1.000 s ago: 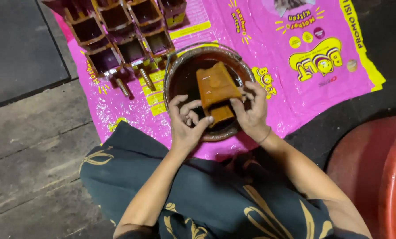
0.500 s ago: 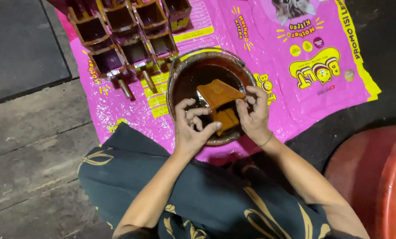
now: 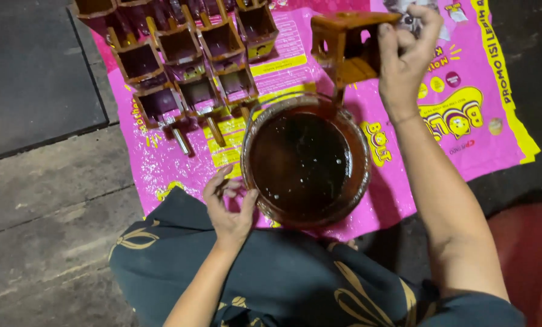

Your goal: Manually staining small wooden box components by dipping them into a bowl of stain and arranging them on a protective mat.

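Stain-wet wooden box (image 3: 343, 45), gripped by the right hand (image 3: 404, 57), hangs above the bowl (image 3: 307, 162) of dark liquid, long axis running left-right, open side hard to make out. Left hand (image 3: 230, 206) rests loosely open, empty, beside the bowl's rim.

Arms: both bare to above the elbow.
Left hand (image 3: 230, 209): no rings.
Right hand (image 3: 404, 57): ungloved.
Garment (image 3: 283, 284): dark cloth, golden leaf-like pattern.
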